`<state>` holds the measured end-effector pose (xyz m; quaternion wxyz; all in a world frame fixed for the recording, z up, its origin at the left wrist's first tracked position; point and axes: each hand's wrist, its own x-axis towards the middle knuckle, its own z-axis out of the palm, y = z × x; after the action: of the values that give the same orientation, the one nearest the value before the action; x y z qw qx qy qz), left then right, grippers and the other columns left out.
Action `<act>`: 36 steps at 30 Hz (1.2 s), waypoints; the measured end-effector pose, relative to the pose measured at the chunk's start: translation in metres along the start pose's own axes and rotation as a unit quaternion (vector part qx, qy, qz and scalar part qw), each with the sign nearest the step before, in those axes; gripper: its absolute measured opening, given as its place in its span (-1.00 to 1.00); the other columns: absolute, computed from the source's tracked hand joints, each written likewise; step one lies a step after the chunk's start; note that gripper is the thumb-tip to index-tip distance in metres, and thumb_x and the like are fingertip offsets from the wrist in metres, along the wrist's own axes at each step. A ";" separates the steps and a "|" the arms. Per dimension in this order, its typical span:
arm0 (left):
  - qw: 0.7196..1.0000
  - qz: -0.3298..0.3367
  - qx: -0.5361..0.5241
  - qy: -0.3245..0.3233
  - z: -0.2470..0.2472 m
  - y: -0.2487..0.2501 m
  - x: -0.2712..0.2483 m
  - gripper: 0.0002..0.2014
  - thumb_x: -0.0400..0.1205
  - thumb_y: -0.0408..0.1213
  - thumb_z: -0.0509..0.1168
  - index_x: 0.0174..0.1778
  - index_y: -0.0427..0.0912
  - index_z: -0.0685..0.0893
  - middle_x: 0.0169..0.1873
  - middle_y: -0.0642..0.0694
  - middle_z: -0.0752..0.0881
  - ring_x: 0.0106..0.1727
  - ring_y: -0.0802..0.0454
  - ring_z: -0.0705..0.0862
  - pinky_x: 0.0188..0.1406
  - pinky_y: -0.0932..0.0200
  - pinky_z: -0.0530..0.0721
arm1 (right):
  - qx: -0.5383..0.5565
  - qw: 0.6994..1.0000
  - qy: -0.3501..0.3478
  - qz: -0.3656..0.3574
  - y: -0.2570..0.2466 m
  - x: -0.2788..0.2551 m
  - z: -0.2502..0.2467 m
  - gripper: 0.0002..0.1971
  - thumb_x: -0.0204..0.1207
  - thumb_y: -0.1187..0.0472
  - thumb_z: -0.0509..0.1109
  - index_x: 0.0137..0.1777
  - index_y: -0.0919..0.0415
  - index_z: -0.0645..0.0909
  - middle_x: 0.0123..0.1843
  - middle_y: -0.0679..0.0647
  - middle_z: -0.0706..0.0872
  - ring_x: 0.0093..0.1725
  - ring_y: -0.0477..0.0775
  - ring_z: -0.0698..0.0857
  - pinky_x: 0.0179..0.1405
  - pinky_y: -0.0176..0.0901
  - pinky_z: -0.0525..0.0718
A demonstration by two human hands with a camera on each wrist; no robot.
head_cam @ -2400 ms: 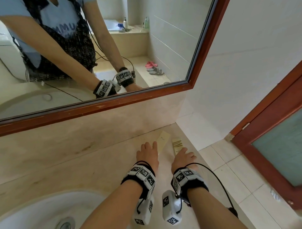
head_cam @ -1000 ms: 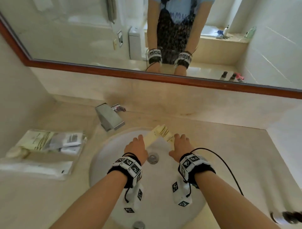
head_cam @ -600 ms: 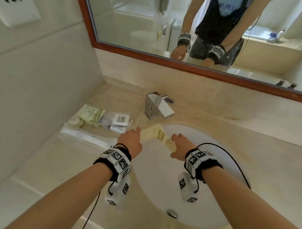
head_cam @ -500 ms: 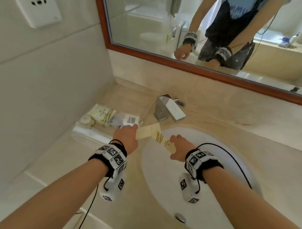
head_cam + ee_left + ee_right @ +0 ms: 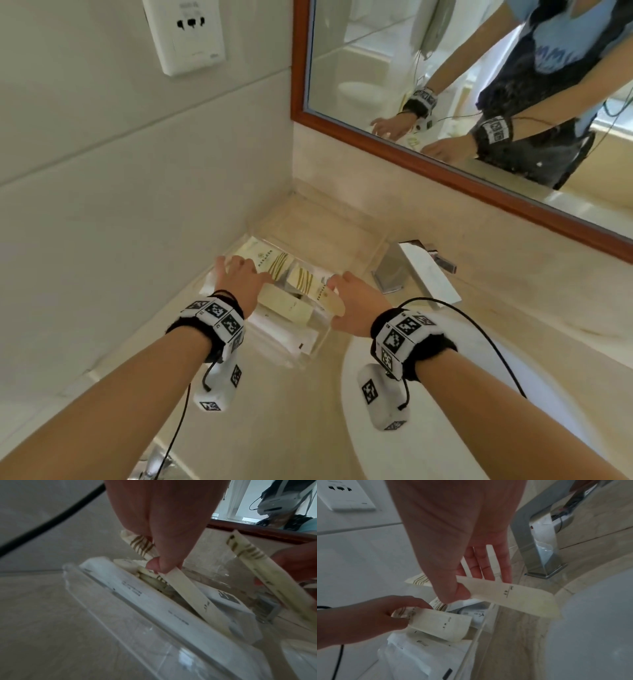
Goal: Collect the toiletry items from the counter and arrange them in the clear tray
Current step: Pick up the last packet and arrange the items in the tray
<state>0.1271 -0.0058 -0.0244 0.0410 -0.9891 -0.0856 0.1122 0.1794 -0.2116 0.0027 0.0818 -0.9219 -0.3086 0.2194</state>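
We judged both cream sachets light and floppy: left hand pinched one sachet at its striped end, right hand pinched another mid-length, over the clear tray.

head: bright, soft daylight — edges warped | wrists: dimmer — motion-blurred

Both forearms reach forward side by side, each wrist strapped with a marker-printed band. Left hand palm down, thumb and fingers pinching one end of a cream sachet. Right hand alongside, thumb pressed against extended fingers, pinching a second cream sachet by its end.
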 end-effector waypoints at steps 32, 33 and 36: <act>0.975 0.031 -0.197 0.098 0.015 -0.025 0.028 -0.49 0.53 -0.51 0.18 0.39 -0.04 0.55 0.42 0.02 0.52 0.50 0.00 0.38 0.39 0.10 0.34 | -0.120 0.990 0.074 -0.026 -0.054 0.053 0.026 -0.69 0.61 0.40 0.22 0.34 0.32 0.46 0.22 0.19 0.54 0.16 0.16 0.60 -0.01 -0.08 0.67; 0.974 0.039 -0.202 0.096 0.014 -0.022 0.028 -0.48 0.53 -0.51 0.19 0.41 -0.05 0.55 0.44 0.02 0.51 0.52 -0.01 0.37 0.42 0.08 0.34 | -0.122 0.991 0.063 -0.002 -0.050 0.053 0.024 -0.68 0.58 0.42 0.24 0.32 0.32 0.46 0.25 0.20 0.52 0.19 0.18 0.59 0.00 -0.08 0.67; 0.974 0.069 -0.204 0.069 0.011 -0.014 0.030 -0.47 0.58 -0.45 0.19 0.50 -0.06 0.48 0.54 -0.01 0.42 0.60 -0.02 0.28 0.50 0.01 0.31 | -0.131 0.990 0.031 0.052 -0.043 0.051 0.022 -0.61 0.51 0.42 0.32 0.33 0.32 0.42 0.32 0.24 0.49 0.26 0.19 0.59 0.05 -0.07 0.69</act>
<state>0.1508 0.0140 -0.0396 -0.1638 -0.9855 -0.0356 0.0264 0.1831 -0.1462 -0.0226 -0.0415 -0.9459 -0.2834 0.1525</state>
